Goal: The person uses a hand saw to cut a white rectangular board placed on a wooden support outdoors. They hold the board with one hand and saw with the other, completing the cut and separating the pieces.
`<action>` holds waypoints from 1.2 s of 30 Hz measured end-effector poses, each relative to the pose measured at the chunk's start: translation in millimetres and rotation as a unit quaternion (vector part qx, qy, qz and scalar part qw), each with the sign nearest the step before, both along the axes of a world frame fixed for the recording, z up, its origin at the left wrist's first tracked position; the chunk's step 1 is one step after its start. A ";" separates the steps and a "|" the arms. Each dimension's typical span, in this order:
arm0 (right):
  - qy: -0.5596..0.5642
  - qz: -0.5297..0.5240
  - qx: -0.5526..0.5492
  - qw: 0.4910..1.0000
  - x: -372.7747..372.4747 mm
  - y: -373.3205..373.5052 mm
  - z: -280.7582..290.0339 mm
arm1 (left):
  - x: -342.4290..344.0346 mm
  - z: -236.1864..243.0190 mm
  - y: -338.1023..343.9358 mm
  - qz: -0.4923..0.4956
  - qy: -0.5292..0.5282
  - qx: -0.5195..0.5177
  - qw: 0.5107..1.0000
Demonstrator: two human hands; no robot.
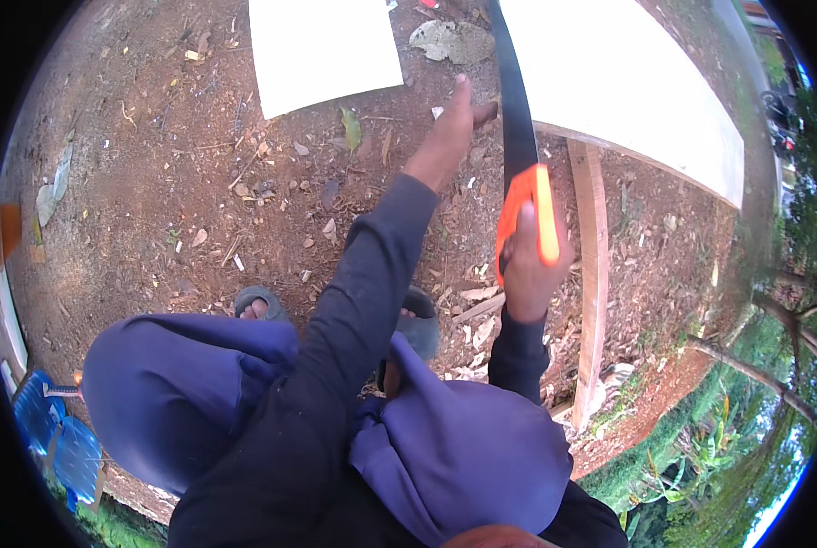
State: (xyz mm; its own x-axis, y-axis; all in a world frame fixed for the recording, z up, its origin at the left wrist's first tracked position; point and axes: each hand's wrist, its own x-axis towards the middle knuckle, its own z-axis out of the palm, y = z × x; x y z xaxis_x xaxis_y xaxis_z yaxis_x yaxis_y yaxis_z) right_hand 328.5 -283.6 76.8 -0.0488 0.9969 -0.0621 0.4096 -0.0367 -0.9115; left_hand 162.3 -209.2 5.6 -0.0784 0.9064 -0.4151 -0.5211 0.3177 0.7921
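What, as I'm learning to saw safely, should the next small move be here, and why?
Probably rest the left hand on the white board to the right, well clear of the saw: the right hand grips the saw, whose blade appears along that board's left edge, while the left hand looks open and empty.

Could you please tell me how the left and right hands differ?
The left hand holds nothing visible, while the right hand grips an orange-handled saw. In the picture, the left hand appears higher, beside the blade; the right hand lower, at the handle. Both extend from dark sleeves.
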 end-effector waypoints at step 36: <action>0.052 0.050 0.078 0.994 21.4 2.5 -21.8 | 14.0 9.6 -6.5 -0.018 0.091 -0.021 0.995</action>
